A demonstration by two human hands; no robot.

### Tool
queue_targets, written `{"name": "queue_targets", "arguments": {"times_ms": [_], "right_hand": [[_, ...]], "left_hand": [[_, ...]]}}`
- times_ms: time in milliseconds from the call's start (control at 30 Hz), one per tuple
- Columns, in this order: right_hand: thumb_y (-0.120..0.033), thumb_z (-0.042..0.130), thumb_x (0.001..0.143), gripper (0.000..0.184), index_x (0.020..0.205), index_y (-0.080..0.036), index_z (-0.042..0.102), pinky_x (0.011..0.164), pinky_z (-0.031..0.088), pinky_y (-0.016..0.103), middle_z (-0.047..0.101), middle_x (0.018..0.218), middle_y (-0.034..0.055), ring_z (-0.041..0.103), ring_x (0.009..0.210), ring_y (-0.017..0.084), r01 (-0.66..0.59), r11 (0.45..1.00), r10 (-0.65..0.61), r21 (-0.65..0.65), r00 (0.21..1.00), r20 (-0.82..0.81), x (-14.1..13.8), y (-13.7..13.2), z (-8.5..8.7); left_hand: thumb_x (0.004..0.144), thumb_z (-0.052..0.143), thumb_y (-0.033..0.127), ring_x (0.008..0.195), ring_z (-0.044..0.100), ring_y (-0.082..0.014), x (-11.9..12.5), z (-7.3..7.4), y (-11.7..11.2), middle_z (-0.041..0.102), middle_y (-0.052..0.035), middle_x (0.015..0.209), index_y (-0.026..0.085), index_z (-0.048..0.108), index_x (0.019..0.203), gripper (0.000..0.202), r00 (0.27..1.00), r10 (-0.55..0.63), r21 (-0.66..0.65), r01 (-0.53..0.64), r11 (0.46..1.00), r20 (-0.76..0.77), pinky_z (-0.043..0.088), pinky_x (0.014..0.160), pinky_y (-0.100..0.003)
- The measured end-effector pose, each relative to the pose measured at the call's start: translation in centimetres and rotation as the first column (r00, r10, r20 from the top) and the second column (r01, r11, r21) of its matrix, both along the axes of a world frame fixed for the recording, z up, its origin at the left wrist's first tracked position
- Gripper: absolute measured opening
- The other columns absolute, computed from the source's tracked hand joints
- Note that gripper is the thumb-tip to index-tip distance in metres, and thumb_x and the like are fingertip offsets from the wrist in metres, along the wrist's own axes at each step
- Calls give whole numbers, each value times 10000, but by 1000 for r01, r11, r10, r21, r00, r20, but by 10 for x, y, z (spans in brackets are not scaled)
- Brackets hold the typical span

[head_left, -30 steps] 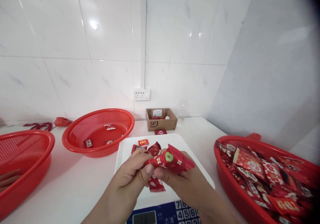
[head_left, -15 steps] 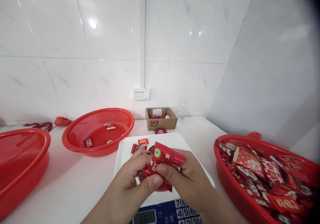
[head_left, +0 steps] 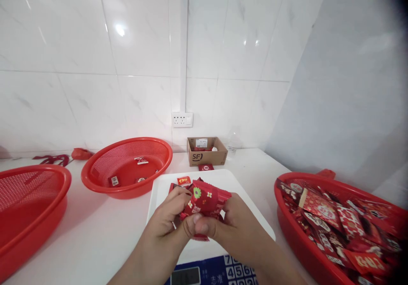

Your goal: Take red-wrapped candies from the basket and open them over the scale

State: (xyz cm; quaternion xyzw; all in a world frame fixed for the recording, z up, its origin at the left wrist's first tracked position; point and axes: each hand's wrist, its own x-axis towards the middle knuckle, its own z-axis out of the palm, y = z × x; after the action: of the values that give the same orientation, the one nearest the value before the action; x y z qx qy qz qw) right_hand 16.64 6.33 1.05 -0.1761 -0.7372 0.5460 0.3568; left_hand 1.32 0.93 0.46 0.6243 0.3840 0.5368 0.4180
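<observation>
While holding the flowered red packet (head_left: 205, 198) over the white scale tray (head_left: 219, 179), with left grip (head_left: 168, 221) and right grip (head_left: 234, 227) closed on it, expect light, slippery, crushable wrapping; best pinched by crimped ends

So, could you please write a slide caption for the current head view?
Left grip and right grip hold a flower-patterned red packet over a white scale tray.
</observation>
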Motion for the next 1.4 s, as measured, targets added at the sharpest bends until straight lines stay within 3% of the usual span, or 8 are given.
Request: {"name": "queue_targets", "arguments": {"times_ms": [167,433,600,833,1000,1133,1267,1400], "right_hand": [[-644,671,790,474,775,-170,678,607,516,259,602,677,1,584,647,153,-26,998,25,-51,1000,-18,2,2,5],[-448,633,909,281,846,-176,661,659,473,236,638,780,8,564,726,147,74,992,-81,106,995,63,2,-1,1],[-489,611,910,328,786,-186,639,628,487,234,631,736,0,581,695,150,46,992,-48,118,999,8,-1,-4,0],[-471,577,934,320,823,-193,688,668,528,263,688,775,19,641,732,175,132,976,-136,171,991,11,-1,0,3],[-481,570,931,343,846,-186,722,580,499,273,684,707,24,613,643,170,422,880,-412,219,906,-91,11,8,2],[-423,571,913,325,725,-186,691,483,408,265,624,587,12,525,529,147,583,770,-581,260,809,-92,12,6,4],[-395,570,890,369,577,-201,546,473,391,262,544,528,-9,485,496,134,635,730,-638,254,766,-82,9,2,6],[-361,584,870,378,548,-211,453,425,309,251,412,476,-41,377,442,110,624,701,-638,344,765,-89,11,5,6]], "left_hand": [[987,444,466,939,502,-235,-3,0,1,533,-51,893,208,635,815,364,996,-20,-27,18,999,-84,453,753,-326],[999,460,301,934,519,-214,1,-5,-5,548,-44,998,275,703,957,248,980,163,217,-135,967,-117,490,776,-295],[1000,458,348,888,530,-216,3,-4,-6,577,-48,957,258,704,907,277,971,202,181,-177,967,-130,482,740,-291],[980,479,451,884,542,-215,2,-3,-1,613,-48,940,246,702,937,307,977,188,129,-175,976,-98,447,771,-300],[916,587,505,702,515,-160,-2,-5,-2,594,16,746,268,696,973,267,946,276,-130,-257,958,168,426,669,-261],[877,674,441,736,548,-138,-5,-6,1,651,8,933,302,710,1083,251,916,258,-167,-215,962,309,469,681,-240],[900,653,419,855,588,-149,-6,-8,4,636,3,1191,375,666,1202,305,933,251,-112,-230,967,259,512,715,-239],[935,595,427,1045,587,-204,-9,-11,6,606,-14,1278,396,572,1318,385,959,277,-67,-272,960,67,523,833,-294]]}}
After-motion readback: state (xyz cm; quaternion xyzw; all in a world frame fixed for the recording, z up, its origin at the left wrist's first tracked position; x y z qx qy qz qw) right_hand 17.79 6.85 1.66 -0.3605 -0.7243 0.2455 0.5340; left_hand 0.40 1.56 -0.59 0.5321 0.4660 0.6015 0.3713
